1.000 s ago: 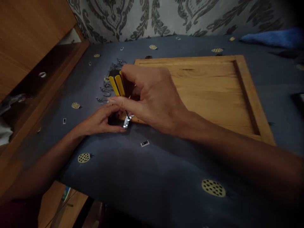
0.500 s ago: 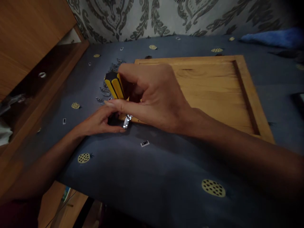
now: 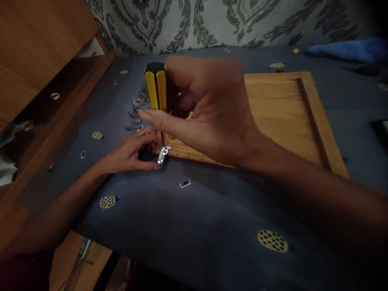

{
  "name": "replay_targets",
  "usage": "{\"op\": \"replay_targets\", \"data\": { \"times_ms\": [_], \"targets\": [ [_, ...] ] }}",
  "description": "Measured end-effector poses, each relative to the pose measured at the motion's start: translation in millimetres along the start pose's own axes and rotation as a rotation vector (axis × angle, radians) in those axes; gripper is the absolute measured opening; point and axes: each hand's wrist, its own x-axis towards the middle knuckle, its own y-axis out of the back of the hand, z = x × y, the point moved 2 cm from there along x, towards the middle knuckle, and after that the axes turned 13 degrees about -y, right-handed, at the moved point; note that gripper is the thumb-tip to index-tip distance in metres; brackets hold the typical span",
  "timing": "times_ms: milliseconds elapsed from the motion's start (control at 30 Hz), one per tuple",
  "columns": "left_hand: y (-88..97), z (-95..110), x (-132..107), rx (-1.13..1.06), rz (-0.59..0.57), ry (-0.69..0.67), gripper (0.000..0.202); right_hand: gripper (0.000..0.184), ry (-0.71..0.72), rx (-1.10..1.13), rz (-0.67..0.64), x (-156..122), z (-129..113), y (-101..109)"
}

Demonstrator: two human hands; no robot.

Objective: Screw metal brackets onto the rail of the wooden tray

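Observation:
My right hand (image 3: 212,109) is closed round the yellow and black handle of a screwdriver (image 3: 157,91). It stands nearly upright, its shaft reaching down to a small silver metal hook (image 3: 163,155). That hook lies at the near left corner of a wooden board (image 3: 281,121) with a raised frame. Along the board's near edge runs a row of small dark holes. My left hand (image 3: 130,151) grips at this corner, the thumb against the hook's lower end and the fingers bent at the board's edge. The screwdriver's tip meets the hook near its screw.
Several more metal hooks (image 3: 135,117) lie in a row left of the board. A patterned blue-grey cloth (image 3: 188,230) covers the table. To the left stands a wooden cabinet (image 3: 39,48); a blue cloth (image 3: 348,50) lies back right, a dark object (image 3: 380,131) at the right edge.
My right hand has risen and shifted slightly right. The screwdriver has become more upright, and its shaft and the hook now show. My left hand has hardly moved.

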Motion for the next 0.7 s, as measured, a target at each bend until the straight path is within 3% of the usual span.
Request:
{"op": "replay_targets", "data": {
  "times_ms": [333, 500, 700],
  "targets": [
    [-0.1, -3.3, -2.1, 0.017, -0.04, 0.057, 0.055, 0.023, -0.087, 0.026, -0.072, -2.4, 1.6, -9.1],
    [-0.3, -3.6, -3.1, 0.016, -0.04, 0.079, 0.058, 0.03, -0.107, 0.07, -0.121, -2.5, 3.8, -12.2],
    [0.5, -4.3, -3.7, 0.014, -0.037, 0.067, 0.059, 0.031, -0.022, 0.038, -0.086, -1.7, 7.6, -13.0]
  ]
}}
